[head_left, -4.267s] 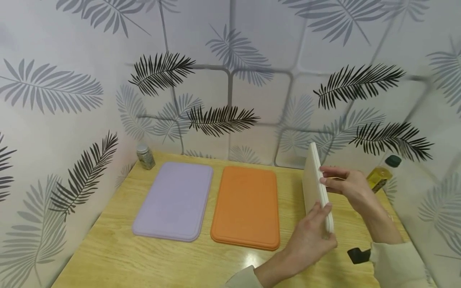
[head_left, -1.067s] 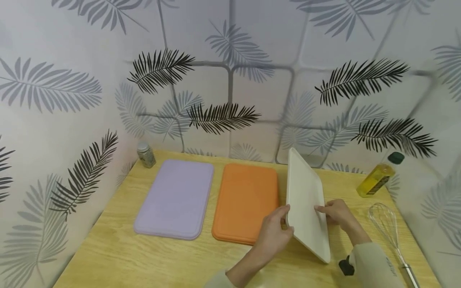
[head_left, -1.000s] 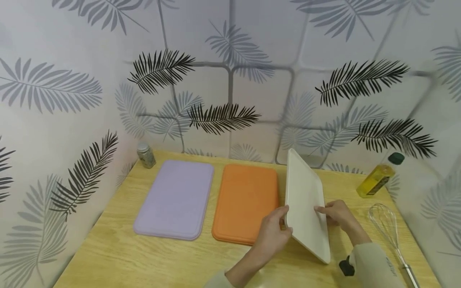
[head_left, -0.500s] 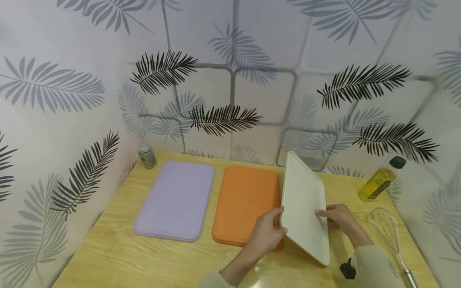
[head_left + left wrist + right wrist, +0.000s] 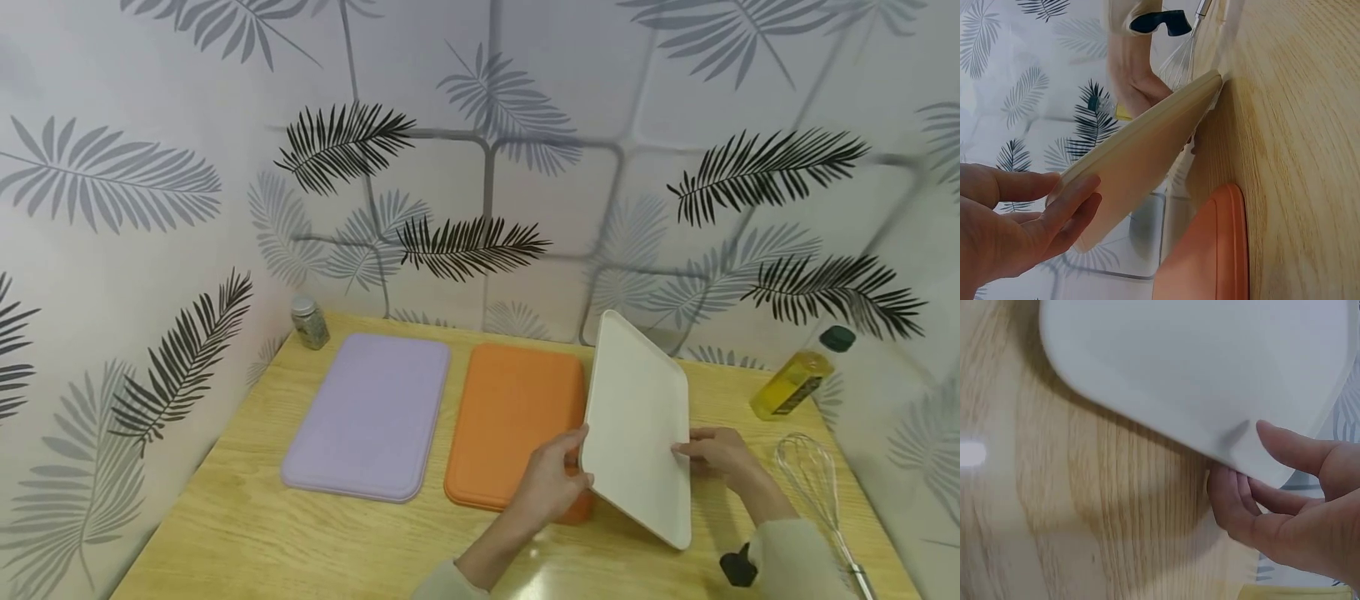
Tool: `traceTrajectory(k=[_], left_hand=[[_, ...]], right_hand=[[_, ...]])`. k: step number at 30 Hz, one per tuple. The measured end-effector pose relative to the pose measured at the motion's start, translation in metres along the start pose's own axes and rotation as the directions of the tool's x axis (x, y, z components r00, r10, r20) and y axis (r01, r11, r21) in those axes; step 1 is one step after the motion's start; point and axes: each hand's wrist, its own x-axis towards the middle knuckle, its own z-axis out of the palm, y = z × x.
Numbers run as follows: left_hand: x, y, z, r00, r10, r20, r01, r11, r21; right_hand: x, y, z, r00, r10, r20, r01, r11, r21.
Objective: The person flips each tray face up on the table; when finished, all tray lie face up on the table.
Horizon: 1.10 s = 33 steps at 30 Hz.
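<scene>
Between my hands a cream cutting board (image 5: 637, 425) stands tilted, its left edge raised and its right edge low at the tabletop. My left hand (image 5: 546, 483) pinches the raised left edge, thumb on one side and fingers on the other, as the left wrist view shows. At the low right edge, my right hand (image 5: 1291, 494) has its thumb on the upper face and its fingers curled beneath. An orange cutting board (image 5: 513, 425) lies flat to the left, its right side partly covered by the cream board and my left hand. Farther left lies a purple cutting board (image 5: 367, 417).
A wire whisk (image 5: 813, 475) lies right of my right hand. Behind it, a yellow bottle (image 5: 791, 385) with a dark cap stands near the patterned wall. A small jar (image 5: 310, 325) stands at the back left corner of the wooden table (image 5: 300, 542).
The cream board was nearly upright and edge-on; it now leans with its broad face showing. Both hands shifted along its edges. Over the last second, my right hand slid slightly right.
</scene>
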Motion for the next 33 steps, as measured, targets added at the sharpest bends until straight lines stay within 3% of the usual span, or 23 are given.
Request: traceTrajectory(k=[9,19,26,33], left_hand=[[0.002,-0.002,-0.003,0.998,-0.051,0.020,0.052,0.998,-0.030],[0.003,-0.007,-0.001,0.998,-0.041,0.048,0.044,0.997,-0.059],[0.007,-0.009,0.001,0.999,-0.009,0.041,0.007,0.999,0.053],[0.005,-0.011,0.009,0.998,0.027,0.052,-0.036,0.981,0.188]], right_hand=[[-0.013,0.003,-0.022,0.995,-0.062,0.081,0.057,0.996,0.063],[-0.025,0.005,-0.037,0.996,-0.065,0.056,0.060,0.994,0.095],[-0.033,-0.001,-0.046,0.997,-0.076,0.027,0.072,0.990,0.119],[-0.039,0.004,-0.057,0.997,-0.070,0.017,0.067,0.987,0.144]])
